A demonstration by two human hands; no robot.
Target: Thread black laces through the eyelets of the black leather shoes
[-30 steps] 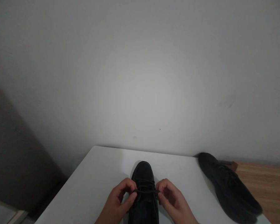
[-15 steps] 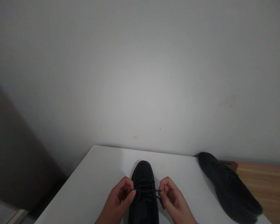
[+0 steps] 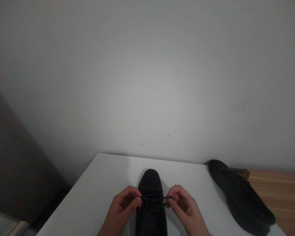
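On the white worktop (image 3: 100, 183), a black shoe (image 3: 151, 183) was stood with its toe toward the wall (image 3: 147, 82). A lace (image 3: 154, 198) was stretched taut across the shoe. One end was pinched in the closed left hand (image 3: 123, 206) just left of the shoe, the other in the closed right hand (image 3: 184, 208) just right of it. A second black shoe (image 3: 241, 196) was laid well to the right of the first.

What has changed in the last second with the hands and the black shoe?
The right hand has drawn its end of the lace a little outward to the right, so the lace spans wider across the black shoe. The left hand barely moved. Both still pinch the lace; the second shoe beside it has not moved.
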